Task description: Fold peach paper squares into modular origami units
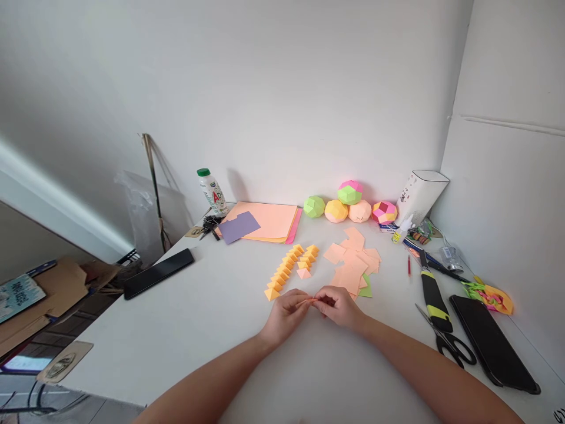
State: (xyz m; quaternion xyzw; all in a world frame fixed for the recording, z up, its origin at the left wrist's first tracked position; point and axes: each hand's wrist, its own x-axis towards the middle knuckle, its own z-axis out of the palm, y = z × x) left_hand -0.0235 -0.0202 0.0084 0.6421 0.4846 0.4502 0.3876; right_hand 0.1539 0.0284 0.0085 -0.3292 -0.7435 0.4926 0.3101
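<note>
Between my left hand (288,315) and my right hand (339,306) is a small folded piece of peach paper (311,300), seen nearly edge-on. Both hands pinch it, fingertips almost meeting, and they hide most of it. Just beyond my left hand run two rows of folded yellow-orange paper pieces (282,272), with one folded peach piece (303,273) at the near end of the shorter row. Past my right hand lies a loose pile of flat peach paper squares (351,265), with a bit of green paper (366,287) under its edge.
Paper balls (336,211) line the wall. Larger paper sheets (269,219) and a white bottle (212,191) stand back left; a black phone (159,274) lies left. At right are scissors (452,344), a cutter knife (435,297), another phone (494,344) and a glue bottle (401,232).
</note>
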